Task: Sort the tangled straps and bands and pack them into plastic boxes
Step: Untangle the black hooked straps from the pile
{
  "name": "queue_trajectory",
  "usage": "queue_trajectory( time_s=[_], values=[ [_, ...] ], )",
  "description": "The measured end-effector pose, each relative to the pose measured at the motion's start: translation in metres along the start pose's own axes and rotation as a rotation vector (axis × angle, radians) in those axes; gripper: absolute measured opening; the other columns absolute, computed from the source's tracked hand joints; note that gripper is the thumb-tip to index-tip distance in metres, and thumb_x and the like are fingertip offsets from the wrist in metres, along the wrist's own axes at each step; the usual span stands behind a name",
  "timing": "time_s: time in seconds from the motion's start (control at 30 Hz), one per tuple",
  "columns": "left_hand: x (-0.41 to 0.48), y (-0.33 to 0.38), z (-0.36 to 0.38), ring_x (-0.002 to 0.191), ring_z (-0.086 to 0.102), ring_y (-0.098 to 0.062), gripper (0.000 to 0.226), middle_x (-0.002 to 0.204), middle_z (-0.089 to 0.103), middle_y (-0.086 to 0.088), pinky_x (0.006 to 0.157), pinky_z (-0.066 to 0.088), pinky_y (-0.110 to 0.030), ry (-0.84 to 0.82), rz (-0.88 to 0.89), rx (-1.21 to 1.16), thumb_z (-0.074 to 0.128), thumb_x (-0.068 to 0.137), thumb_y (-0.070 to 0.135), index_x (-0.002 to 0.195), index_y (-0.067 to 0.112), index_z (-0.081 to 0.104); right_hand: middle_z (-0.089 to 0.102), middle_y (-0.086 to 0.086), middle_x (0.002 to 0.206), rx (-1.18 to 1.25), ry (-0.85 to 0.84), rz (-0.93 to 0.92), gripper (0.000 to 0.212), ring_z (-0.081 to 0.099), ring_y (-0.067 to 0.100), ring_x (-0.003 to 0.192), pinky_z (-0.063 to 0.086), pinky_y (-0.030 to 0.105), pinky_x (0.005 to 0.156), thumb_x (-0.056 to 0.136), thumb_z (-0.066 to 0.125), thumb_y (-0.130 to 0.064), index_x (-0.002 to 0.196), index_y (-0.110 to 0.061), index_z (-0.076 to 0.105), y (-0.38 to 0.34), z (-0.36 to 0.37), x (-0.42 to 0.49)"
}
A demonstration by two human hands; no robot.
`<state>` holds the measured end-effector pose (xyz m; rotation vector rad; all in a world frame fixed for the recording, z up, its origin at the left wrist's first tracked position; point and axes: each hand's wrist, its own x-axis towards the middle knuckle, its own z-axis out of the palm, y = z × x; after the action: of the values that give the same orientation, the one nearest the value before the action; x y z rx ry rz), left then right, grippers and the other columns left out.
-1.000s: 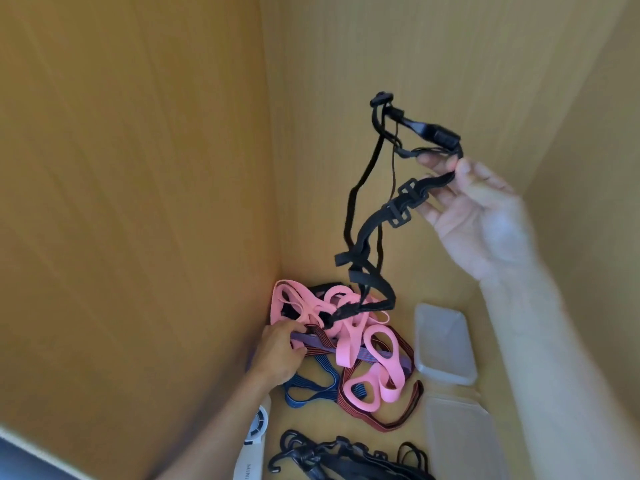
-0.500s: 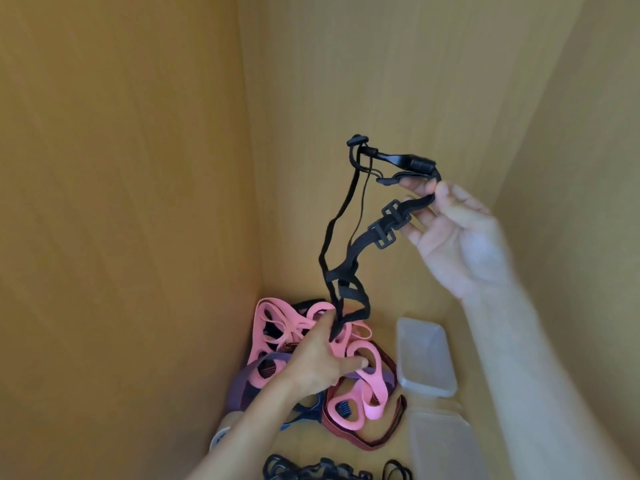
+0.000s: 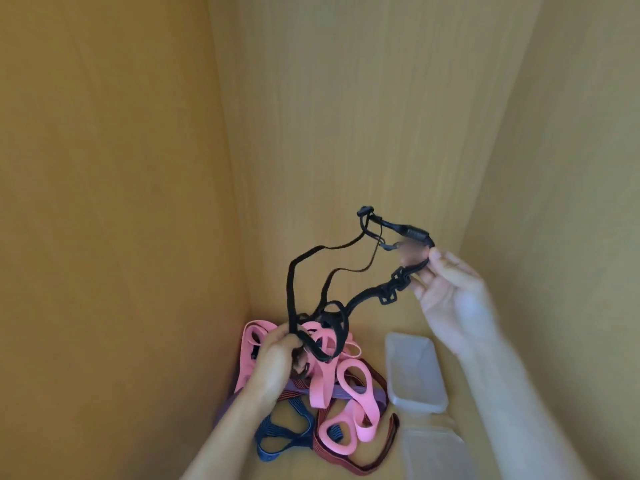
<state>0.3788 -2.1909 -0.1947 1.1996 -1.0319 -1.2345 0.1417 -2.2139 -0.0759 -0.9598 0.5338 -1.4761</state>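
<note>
Black strap (image 3: 387, 296) hangs above the wooden floor, stretched between two hands set apart: the right hand (image 3: 450, 299) pinches its buckle end (fingertips blurred), and the left hand (image 3: 277, 362) grips its lower loops. Tangled pink bands (image 3: 349, 379) lie beneath, beside a clear plastic box (image 3: 414, 372).

Two bare arms reach in from the lower edge of the frame. The right hand (image 3: 450, 299) is raised, palm turned toward the camera, thumb and fingertips pinching one end of a black strap (image 3: 398, 279). The left hand (image 3: 277, 362) sits lower and to the left, its back toward the camera, fingers curled round the strap's hanging loops. The right forearm (image 3: 512, 410) is blurred; the left forearm (image 3: 225, 441) angles up from below.
</note>
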Motion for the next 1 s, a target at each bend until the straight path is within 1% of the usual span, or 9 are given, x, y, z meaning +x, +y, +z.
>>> queue_trajectory(
  time_s=[0.13,0.27,0.47,0.53,0.6,0.7,0.8,0.9,1.0],
  values=[
    [-0.008,0.025,0.000,0.053,0.029,-0.019,0.020,0.054,0.040,-0.007,0.054,0.024,-0.033,-0.027,0.069,-0.043,0.041,0.082,-0.002,0.069,0.006,0.053,0.076,0.011,0.096,-0.022,0.039,0.040,0.018,0.068,0.021,0.082,0.047,0.037,0.083,0.084,0.057,-0.011,0.075,-0.014,0.072,0.014,-0.006,-0.010],
    [-0.012,0.048,0.003,0.055,0.029,-0.018,0.018,0.061,0.036,-0.007,0.052,0.027,-0.030,-0.081,0.090,-0.150,0.045,0.067,0.019,0.078,0.006,0.051,0.075,0.014,0.095,-0.115,0.038,0.058,0.013,0.068,0.021,0.077,0.045,0.036,0.077,0.081,0.058,-0.012,0.073,-0.012,0.069,0.020,-0.011,-0.019],
    [-0.012,0.074,0.013,0.057,0.047,-0.010,0.046,0.068,0.052,0.001,0.055,0.041,-0.021,-0.102,0.087,-0.100,0.062,0.076,0.043,0.099,0.005,0.068,0.070,0.013,0.083,-0.229,-0.061,0.033,0.011,0.066,0.024,0.080,0.046,0.037,0.078,0.081,0.064,-0.009,0.071,-0.014,0.067,0.028,-0.014,-0.028],
    [-0.012,0.081,0.017,0.058,0.052,-0.006,0.044,0.066,0.057,0.008,0.056,0.042,-0.018,-0.171,0.094,-0.052,0.068,0.074,0.052,0.092,0.011,0.067,0.067,0.010,0.078,-0.284,-0.120,0.019,0.014,0.065,0.025,0.083,0.045,0.038,0.079,0.080,0.060,-0.012,0.072,-0.017,0.070,0.031,-0.015,-0.032],
    [-0.011,0.083,0.021,0.067,0.061,-0.005,0.033,0.076,0.067,0.007,0.061,0.048,-0.016,-0.229,0.101,-0.079,0.065,0.081,0.047,0.094,0.017,0.071,0.068,0.010,0.079,-0.335,-0.176,0.012,0.012,0.064,0.026,0.086,0.044,0.037,0.081,0.080,0.061,-0.014,0.075,-0.018,0.070,0.036,-0.016,-0.035],
    [-0.013,0.085,0.025,0.093,0.064,-0.024,0.049,0.102,0.070,-0.011,0.079,0.050,-0.031,-0.232,0.102,-0.159,0.059,0.085,0.034,0.124,0.003,0.064,0.070,0.015,0.084,-0.406,-0.250,0.029,0.007,0.064,0.027,0.088,0.046,0.036,0.083,0.081,0.064,-0.019,0.079,-0.017,0.070,0.041,-0.017,-0.040],
    [-0.012,0.081,0.027,0.082,0.050,-0.031,0.036,0.090,0.061,-0.017,0.069,0.041,-0.035,-0.156,0.095,-0.212,0.059,0.095,0.019,0.117,-0.008,0.064,0.070,0.019,0.088,-0.483,-0.283,0.077,0.017,0.063,0.029,0.087,0.045,0.038,0.085,0.086,0.064,-0.031,0.080,-0.015,0.070,0.044,-0.019,-0.044],
    [-0.011,0.076,0.029,0.075,0.058,-0.025,0.026,0.091,0.068,-0.015,0.064,0.046,-0.026,-0.172,0.116,-0.163,0.055,0.098,0.011,0.114,-0.005,0.067,0.072,0.017,0.087,-0.582,-0.317,0.224,0.051,0.063,0.024,0.071,0.050,0.032,0.070,0.090,0.057,-0.059,0.081,-0.011,0.070,0.047,-0.016,-0.047],
    [-0.013,0.075,0.032,0.067,0.064,-0.015,0.031,0.089,0.073,-0.010,0.062,0.049,-0.022,-0.237,0.155,-0.119,0.058,0.089,0.018,0.113,0.006,0.072,0.069,0.013,0.073,-0.633,-0.282,0.310,0.046,0.060,0.023,0.056,0.049,0.027,0.053,0.092,0.061,-0.054,0.076,-0.011,0.068,0.055,-0.011,-0.049]
  ],
)
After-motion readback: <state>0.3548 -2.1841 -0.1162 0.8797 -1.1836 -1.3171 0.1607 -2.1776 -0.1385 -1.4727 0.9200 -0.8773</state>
